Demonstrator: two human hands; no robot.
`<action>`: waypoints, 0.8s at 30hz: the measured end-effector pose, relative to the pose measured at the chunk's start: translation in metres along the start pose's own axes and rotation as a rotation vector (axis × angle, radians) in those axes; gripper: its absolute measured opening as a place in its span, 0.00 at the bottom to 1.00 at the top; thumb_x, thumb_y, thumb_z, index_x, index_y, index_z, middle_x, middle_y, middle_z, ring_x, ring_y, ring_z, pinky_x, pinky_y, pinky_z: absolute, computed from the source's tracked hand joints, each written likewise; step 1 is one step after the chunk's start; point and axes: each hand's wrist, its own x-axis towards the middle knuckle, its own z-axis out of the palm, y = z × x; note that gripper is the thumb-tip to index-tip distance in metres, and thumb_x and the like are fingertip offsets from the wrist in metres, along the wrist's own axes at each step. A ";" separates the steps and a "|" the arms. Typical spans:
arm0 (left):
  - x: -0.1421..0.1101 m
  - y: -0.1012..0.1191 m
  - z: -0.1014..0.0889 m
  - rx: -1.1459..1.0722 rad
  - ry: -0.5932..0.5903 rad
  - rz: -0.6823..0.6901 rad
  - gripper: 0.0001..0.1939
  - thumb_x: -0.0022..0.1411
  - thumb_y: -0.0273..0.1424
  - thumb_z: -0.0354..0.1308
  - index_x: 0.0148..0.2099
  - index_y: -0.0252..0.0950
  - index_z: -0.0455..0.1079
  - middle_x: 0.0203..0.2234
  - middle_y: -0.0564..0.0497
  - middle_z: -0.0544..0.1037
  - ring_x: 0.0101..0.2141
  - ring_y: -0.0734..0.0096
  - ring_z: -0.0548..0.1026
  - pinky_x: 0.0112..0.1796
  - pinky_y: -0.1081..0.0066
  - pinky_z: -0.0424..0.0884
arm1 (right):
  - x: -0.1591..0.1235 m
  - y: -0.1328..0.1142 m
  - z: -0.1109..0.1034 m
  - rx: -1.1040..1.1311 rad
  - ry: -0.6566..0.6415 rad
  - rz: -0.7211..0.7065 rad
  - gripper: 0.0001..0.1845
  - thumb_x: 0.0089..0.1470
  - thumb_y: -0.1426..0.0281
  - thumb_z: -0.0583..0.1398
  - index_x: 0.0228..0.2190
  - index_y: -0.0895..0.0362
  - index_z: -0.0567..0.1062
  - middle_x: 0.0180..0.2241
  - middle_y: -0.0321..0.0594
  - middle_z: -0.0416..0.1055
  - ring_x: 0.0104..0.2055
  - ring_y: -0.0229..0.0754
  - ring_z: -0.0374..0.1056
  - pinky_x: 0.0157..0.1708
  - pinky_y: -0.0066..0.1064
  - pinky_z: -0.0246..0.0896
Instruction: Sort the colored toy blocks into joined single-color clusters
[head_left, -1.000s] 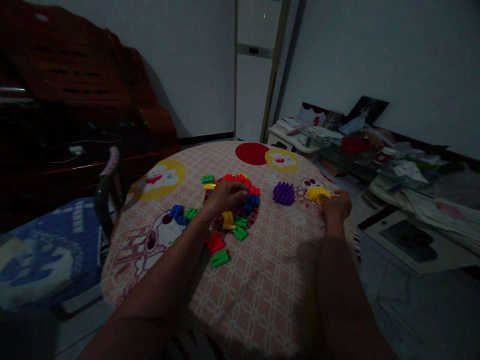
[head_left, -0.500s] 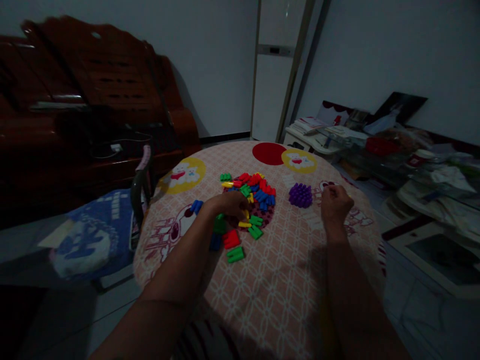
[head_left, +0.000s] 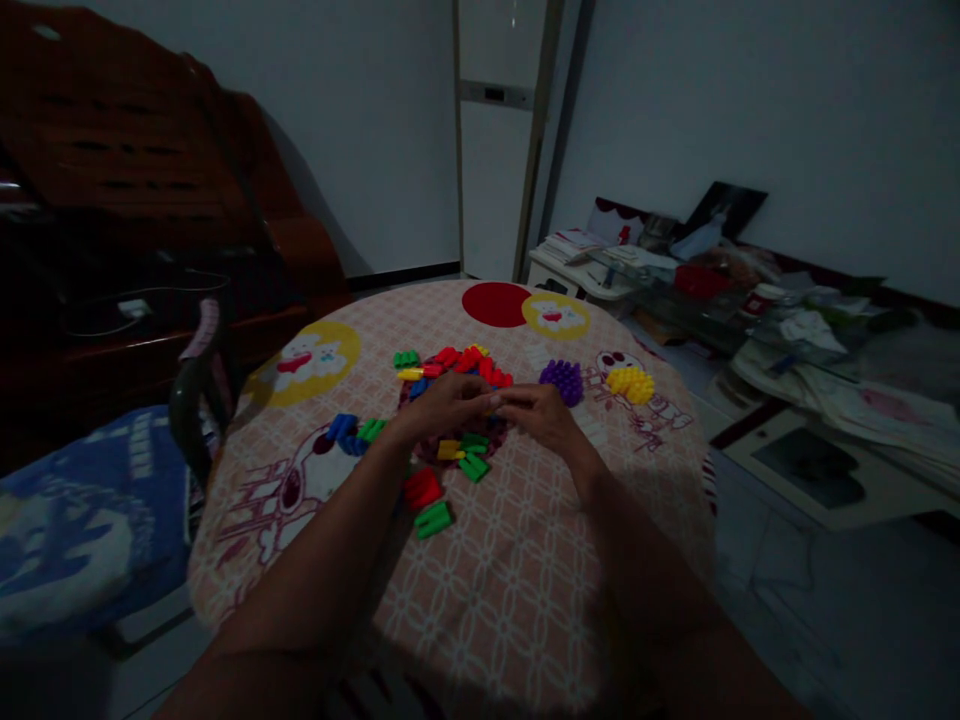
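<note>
My left hand (head_left: 457,403) and my right hand (head_left: 536,410) meet over the pile of plastic building blocks, fingertips together. A small yellow building block (head_left: 493,402) shows between their pinched fingers, mostly hidden. Beneath and behind my hands lie several red blocks (head_left: 486,368) and blue ones. Nearer me are a yellow block (head_left: 450,450), green blocks (head_left: 474,465), a red block (head_left: 424,488) and another green block (head_left: 434,520). Right of the pile stand a purple cluster of blocks (head_left: 562,381) and a yellow cluster (head_left: 630,385).
The round table (head_left: 510,570) has a patterned pink cloth. A chair with a blue cover (head_left: 90,510) stands at the left, before a wooden sofa (head_left: 135,170). On the right, a cluttered glass-topped cabinet (head_left: 660,285) runs along the wall.
My right hand has moved left from beside the purple cluster to meet my left hand, uncovering the yellow cluster. My left hand has risen from the pile. The view has swung right.
</note>
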 end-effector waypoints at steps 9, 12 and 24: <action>0.001 -0.001 -0.004 -0.070 0.132 0.023 0.23 0.57 0.50 0.59 0.35 0.33 0.73 0.24 0.50 0.78 0.26 0.67 0.76 0.27 0.72 0.71 | -0.009 0.019 -0.071 -0.142 0.533 0.275 0.15 0.42 0.61 0.66 0.29 0.59 0.80 0.22 0.37 0.74 0.21 0.39 0.67 0.21 0.29 0.61; 0.001 0.000 -0.008 -0.062 0.149 0.026 0.22 0.56 0.49 0.61 0.35 0.33 0.74 0.24 0.50 0.78 0.26 0.67 0.76 0.28 0.71 0.71 | -0.024 0.031 -0.116 -0.473 0.806 0.298 0.13 0.45 0.62 0.63 0.27 0.60 0.80 0.23 0.39 0.75 0.25 0.42 0.69 0.27 0.32 0.63; -0.006 -0.026 -0.048 0.039 0.482 -0.086 0.17 0.53 0.43 0.60 0.36 0.32 0.76 0.23 0.49 0.79 0.25 0.66 0.77 0.30 0.69 0.74 | -0.053 0.056 -0.153 -1.071 0.693 0.539 0.11 0.49 0.68 0.61 0.30 0.59 0.82 0.33 0.49 0.79 0.34 0.47 0.72 0.35 0.34 0.61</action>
